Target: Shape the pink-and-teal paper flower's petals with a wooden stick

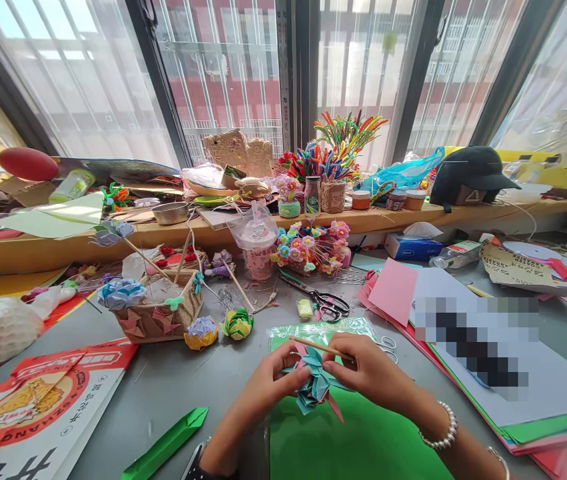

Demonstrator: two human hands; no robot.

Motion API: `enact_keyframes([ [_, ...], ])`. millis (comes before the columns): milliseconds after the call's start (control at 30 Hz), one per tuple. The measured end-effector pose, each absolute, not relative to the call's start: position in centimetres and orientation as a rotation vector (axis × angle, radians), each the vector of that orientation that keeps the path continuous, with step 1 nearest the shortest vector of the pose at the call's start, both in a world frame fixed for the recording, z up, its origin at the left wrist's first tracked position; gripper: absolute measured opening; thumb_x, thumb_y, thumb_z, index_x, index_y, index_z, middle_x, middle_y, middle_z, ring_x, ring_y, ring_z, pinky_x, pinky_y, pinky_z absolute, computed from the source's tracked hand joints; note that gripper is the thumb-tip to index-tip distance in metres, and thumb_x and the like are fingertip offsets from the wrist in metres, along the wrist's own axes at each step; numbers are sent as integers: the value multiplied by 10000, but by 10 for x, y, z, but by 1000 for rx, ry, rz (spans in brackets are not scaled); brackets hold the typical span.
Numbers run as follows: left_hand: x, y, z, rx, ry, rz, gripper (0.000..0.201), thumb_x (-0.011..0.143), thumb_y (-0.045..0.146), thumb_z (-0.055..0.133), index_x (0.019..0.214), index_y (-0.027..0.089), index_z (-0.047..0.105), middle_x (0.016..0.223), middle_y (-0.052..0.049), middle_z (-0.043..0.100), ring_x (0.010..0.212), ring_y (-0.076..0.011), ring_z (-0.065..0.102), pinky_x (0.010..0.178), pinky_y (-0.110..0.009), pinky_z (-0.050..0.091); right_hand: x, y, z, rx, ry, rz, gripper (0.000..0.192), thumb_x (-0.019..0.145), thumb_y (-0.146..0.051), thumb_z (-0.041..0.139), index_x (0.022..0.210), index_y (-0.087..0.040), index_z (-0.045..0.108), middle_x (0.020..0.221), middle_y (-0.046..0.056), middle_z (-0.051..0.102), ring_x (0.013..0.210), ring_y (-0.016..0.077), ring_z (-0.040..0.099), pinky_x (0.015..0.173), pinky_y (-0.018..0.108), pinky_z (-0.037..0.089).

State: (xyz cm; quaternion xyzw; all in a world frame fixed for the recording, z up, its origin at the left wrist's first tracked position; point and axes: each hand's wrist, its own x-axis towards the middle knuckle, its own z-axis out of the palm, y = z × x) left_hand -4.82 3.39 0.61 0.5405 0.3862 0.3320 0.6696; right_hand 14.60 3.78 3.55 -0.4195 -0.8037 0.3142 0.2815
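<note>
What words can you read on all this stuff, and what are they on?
"FUZHANG", only partly legible, curves round the red ring on the red and white printed sheet.
The blue tissue pack label: too small to read.
The tan cut-out card lettering: too blurred to read.
The white paper text: pixelated, unreadable.

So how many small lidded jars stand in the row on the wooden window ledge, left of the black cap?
3: an orange-lidded round jar beside the woven basket, a dark-lidded one and a tan-lidded one nearest the black cap. Clutter may hide others.
</note>
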Motion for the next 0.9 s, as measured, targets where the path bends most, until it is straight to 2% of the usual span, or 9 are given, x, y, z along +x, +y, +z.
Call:
enact_keyframes([
  [233, -47, 27, 17, 1112, 813, 768, 473, 625, 518, 671, 965, 213, 549, 853, 10, 547, 726, -124, 540, 624, -219, 456, 152, 44, 38, -983, -2102, 1109, 226, 809, -336, 558, 734, -148, 659, 677, -13, 506, 582, 96, 413, 507, 198, 290],
  [500, -45, 26, 21, 1033, 734, 777, 399, 601, 476, 714, 896, 227, 612, 787, 23, 506, 681, -104, 529, 592, -198, 461, 152, 44, 37, -970, -1976, 1221, 360, 753, -471, 594, 702, -123, 672, 630, -13, 478, 546, 93, 384, 487, 210, 275],
  [633, -43, 24, 25, 1015, 737, 808, 359, 621, 454, 710, 881, 225, 620, 780, 22, 516, 698, -105, 539, 605, -189, 461, 151, 44, 38, -992, -1929, 1243, 342, 730, -460, 620, 690, -124, 668, 618, -18, 475, 525, 85, 369, 469, 203, 270],
  [800, -42, 22, 25, 995, 775, 813, 399, 614, 444, 717, 917, 206, 612, 888, -11, 576, 754, -131, 571, 652, -216, 472, 148, 44, 34, -1031, -1882, 1243, 312, 719, -428, 633, 642, -126, 637, 626, -15, 482, 518, 85, 389, 463, 202, 273],
  [900, -41, 23, 23, 1033, 809, 840, 411, 621, 455, 702, 925, 195, 605, 867, -16, 592, 741, -143, 580, 631, -224, 470, 148, 43, 34, -1045, -1887, 1222, 282, 724, -401, 633, 643, -131, 642, 622, -16, 491, 519, 85, 385, 460, 200, 272],
])
